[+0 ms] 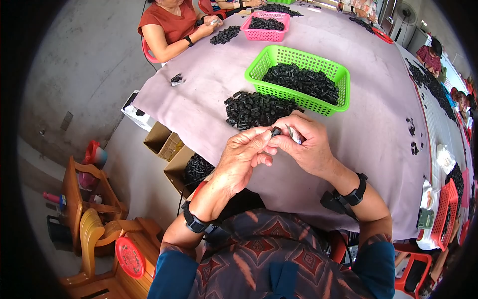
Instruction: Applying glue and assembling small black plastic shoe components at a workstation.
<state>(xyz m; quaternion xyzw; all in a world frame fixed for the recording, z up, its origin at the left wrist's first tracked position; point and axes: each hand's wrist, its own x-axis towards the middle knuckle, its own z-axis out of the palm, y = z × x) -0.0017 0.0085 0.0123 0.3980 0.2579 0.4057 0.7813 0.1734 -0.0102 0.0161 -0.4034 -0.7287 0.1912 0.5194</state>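
A small black cylindrical part (pixel 276 131) is pinched between the thumb and fingertips of my left hand (pixel 240 155). My right hand (pixel 312 144) is closed around a small, shiny silver tool (pixel 295 134); most of it is hidden by the fingers, so its exact kind is unclear. The two hands meet over the table, fingertips touching around the black part. Just beyond them lies a heap of similar black parts (pixel 254 110). Behind that heap stands a green perforated plastic basket (pixel 255 70) holding many more of the parts.
A mauve cloth covers the table (pixel 378 124). Farther back are a pink basket (pixel 264 35) and a co-worker in a red top (pixel 167 22). Cardboard boxes (pixel 177 172) stand below the table's left edge, near wooden chairs (pixel 94 234). A red basket (pixel 444 214) is at right.
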